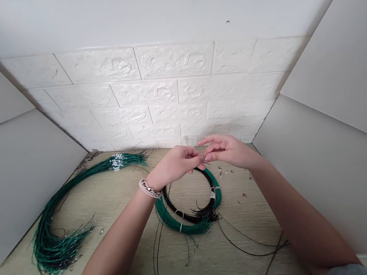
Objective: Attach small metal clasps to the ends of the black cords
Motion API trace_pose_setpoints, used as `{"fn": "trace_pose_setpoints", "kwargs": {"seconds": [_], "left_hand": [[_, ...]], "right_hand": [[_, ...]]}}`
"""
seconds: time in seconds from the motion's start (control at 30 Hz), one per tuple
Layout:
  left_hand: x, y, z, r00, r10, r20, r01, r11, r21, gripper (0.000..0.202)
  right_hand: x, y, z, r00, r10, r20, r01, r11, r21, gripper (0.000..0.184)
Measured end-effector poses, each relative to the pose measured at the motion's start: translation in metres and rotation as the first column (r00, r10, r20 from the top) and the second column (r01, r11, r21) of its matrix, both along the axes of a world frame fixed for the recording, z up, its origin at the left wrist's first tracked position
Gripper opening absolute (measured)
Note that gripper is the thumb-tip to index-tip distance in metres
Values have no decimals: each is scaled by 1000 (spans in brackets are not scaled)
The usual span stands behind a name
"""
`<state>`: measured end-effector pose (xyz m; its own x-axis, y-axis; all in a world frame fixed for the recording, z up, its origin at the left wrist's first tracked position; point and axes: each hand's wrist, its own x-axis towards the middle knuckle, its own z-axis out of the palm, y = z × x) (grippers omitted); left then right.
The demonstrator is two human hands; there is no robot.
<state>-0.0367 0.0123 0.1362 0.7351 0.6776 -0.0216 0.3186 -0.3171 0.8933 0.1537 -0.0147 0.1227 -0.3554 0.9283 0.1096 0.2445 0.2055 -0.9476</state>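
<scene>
My left hand (182, 161) and my right hand (229, 151) meet above the back of the table, fingertips nearly touching. Each pinches with thumb and finger at a tiny thing between them, too small to name; a reddish end shows there. Just below my hands lies a coil of black cord (189, 218) with cut ends. It rests on a coil of green cord (172, 222), and both have pale ties around them. Loose dark cords trail from the coils toward the table's front.
At left, a long curved bundle of green cords (51, 212) carries white pieces (117, 161) near its far end. Small metal pieces (223, 172) and reddish scraps (243, 195) lie on the table at right. A white brick-patterned wall (159, 93) and grey side panels (333, 170) close in the table.
</scene>
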Motion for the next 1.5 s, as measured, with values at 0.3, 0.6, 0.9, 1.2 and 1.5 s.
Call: {"fn": "trace_pose_setpoints", "kwargs": {"seconds": [0.3,0.6,0.9,1.2,1.5], "left_hand": [[-2,5,-6,996,-65,-54,66,998,2,23],[-2,8,-6,986,-69,-151,64,997,-36,22],[-1,8,-7,979,-49,-197,39,998,-53,24],[0,8,-9,978,-34,-205,29,999,-27,23],[1,10,-13,964,38,-263,-17,997,82,27]], "right_hand": [[0,-1,-2,998,34,49,-34,999,-7,39],[-3,-3,0,990,54,129,-48,998,-46,41],[-6,-4,0,970,61,234,-55,998,-34,39],[-6,-3,-2,964,82,253,-77,997,-27,39],[-9,-3,-4,966,38,255,-30,999,-37,39]]}}
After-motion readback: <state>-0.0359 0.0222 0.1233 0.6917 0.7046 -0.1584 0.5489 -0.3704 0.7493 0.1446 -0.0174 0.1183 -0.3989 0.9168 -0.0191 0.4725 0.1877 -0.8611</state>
